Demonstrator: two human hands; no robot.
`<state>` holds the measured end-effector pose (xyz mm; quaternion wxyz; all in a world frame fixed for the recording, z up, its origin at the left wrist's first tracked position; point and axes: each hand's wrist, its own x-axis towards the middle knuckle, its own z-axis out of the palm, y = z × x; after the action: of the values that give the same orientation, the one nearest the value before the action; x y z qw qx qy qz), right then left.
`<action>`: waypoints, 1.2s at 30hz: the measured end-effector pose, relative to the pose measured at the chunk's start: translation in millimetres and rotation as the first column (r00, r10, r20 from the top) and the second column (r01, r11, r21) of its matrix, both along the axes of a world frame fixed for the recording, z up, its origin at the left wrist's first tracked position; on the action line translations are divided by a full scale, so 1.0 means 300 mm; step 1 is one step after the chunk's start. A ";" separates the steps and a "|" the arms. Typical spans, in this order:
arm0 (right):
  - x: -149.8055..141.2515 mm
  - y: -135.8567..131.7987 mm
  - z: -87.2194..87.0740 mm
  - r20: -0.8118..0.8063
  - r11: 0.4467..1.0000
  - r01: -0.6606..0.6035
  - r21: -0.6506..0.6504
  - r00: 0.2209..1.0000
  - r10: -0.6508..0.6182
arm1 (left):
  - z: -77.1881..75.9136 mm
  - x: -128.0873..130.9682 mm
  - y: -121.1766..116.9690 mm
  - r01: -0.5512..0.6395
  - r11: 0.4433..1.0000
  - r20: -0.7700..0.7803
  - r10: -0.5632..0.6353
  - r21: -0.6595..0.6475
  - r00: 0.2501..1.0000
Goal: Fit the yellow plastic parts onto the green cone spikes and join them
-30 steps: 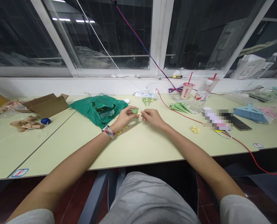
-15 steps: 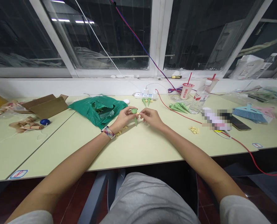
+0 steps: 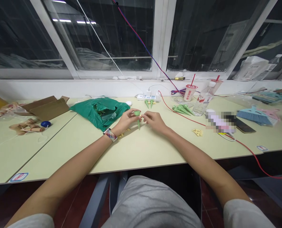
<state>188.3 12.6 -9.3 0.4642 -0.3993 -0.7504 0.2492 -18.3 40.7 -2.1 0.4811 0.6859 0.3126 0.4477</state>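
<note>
Just beside the multicoloured woven wristband [image 3: 111, 135], small pale-yellow plastic pieces [image 3: 121, 136] are half hidden; now, over the cream tabletop [image 3: 145, 152], a tapered green plastic spike [image 3: 137, 113] is clamped, point down, by thumb and fingers of the left hand [image 3: 126, 122]! A tiny yellow piece [image 3: 141, 116] is pinched at its side by the joined fingertips of the right hand [image 3: 156, 122]. Farther back, two matching spikes [image 3: 151, 103] are spotted by a white power strip [image 3: 143, 97].
</note>
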 end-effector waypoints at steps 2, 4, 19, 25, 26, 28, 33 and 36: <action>0.004 0.000 -0.002 0.028 0.998 0.024 -0.059 0.999 -0.022 | 0.003 0.001 -0.004 0.001 1.000 -0.029 0.000 0.014 1.000; 0.007 0.001 -0.004 0.020 0.994 0.061 -0.094 0.998 -0.059 | 0.002 0.000 -0.004 0.001 1.000 -0.035 -0.001 0.009 0.999; 0.010 -0.012 0.009 0.013 0.998 0.044 -0.046 0.999 -0.043 | 0.005 -0.001 -0.009 0.032 0.997 -0.014 -0.033 -0.070 0.999; 0.005 -0.017 0.009 0.068 1.000 0.012 -0.002 0.998 -0.012 | 0.014 -0.002 -0.015 0.027 0.997 -0.048 -0.031 -0.066 0.998; 0.007 -0.017 0.008 0.092 0.999 0.030 -0.019 0.995 -0.028 | 0.017 -0.001 -0.017 0.030 0.998 -0.052 -0.034 -0.064 0.998; 0.010 -0.018 0.010 0.120 0.998 0.057 -0.027 0.991 -0.053 | 0.023 0.000 -0.023 0.030 0.998 -0.059 -0.034 -0.063 0.998; 0.011 -0.025 0.019 0.113 0.999 0.021 0.034 0.993 -0.025 | 0.032 0.000 -0.034 0.008 0.997 -0.089 -0.015 -0.072 0.996; 0.000 -0.019 0.014 0.035 0.999 -0.021 -0.046 0.999 0.023 | 0.027 0.003 -0.029 0.014 0.999 -0.075 -0.018 -0.052 0.997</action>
<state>188.3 6.8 -5.2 0.4387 -0.4058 -0.7569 0.2645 -17.5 32.0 5.9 0.4900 0.6921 0.3363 0.4096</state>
